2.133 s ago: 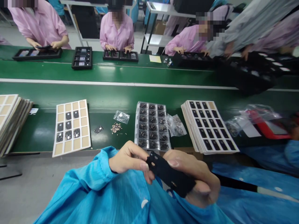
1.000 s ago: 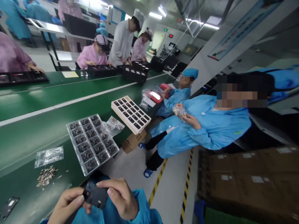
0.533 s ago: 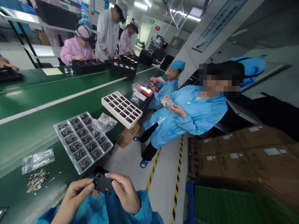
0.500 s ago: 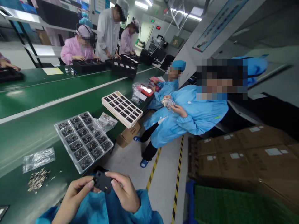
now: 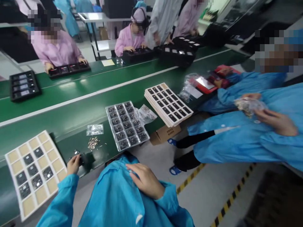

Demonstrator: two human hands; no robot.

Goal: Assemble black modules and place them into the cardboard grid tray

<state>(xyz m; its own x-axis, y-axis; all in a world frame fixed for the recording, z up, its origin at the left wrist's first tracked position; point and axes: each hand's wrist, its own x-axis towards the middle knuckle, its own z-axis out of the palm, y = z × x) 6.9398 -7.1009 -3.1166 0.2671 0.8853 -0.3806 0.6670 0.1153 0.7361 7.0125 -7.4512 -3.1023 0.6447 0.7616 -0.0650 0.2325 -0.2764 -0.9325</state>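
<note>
My left hand (image 5: 74, 164) is at the front edge of the green bench, its fingers closed on a small flat black plate (image 5: 81, 160), partly hidden and blurred. Just beyond the fingertips lies a small dark part with a bright square (image 5: 76, 152). To the left is a white compartment tray (image 5: 17, 195) with several black parts in its cells. My right hand (image 5: 148, 180) is in front of my blue smock, fingers extended and holding nothing. A pile of small metal pieces (image 5: 93, 142) lies right of my left hand, below a clear plastic bag (image 5: 95, 129).
A clear divided box (image 5: 117, 148) of small dark parts stands ahead, a bag of pieces (image 5: 146, 114) at its corner. Stacked white trays (image 5: 169, 104) stand farther right. On the right a co-worker in blue (image 5: 227, 145) holds a bag; others work across the bench.
My view has swung left. My hands have parted: the left has carried the black plate to the bench, while the right has let go of it and stays by my lap.
</note>
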